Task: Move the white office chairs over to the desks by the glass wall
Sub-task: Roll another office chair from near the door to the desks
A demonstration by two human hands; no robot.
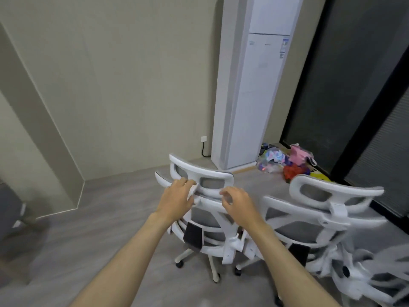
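1. Where the grey floor point(115, 218) runs toward the room's far right corner, a white office chair point(205, 220) stands with its back to the camera, headrest point(200, 176) uppermost.
2. The left hand point(177, 199) lies against the frame just below the headrest, fingers curled around it in a grasp.
3. The right hand point(238, 203) hovers near the same bar, fingers loosely bent, grasping nothing.
4. A second white office chair point(321, 209) stands just beside the first, on its right, also facing away.
5. More white chair parts point(363, 275), blurred, crowd the lower right.
6. Beyond the chairs a tall white air conditioner point(250, 89) stands in the corner, with a heap of colourful bags point(285, 161) on the floor next to it, along the dark glass wall point(345, 80).
7. A black cable point(203, 149) drops from a wall socket point(203, 138).
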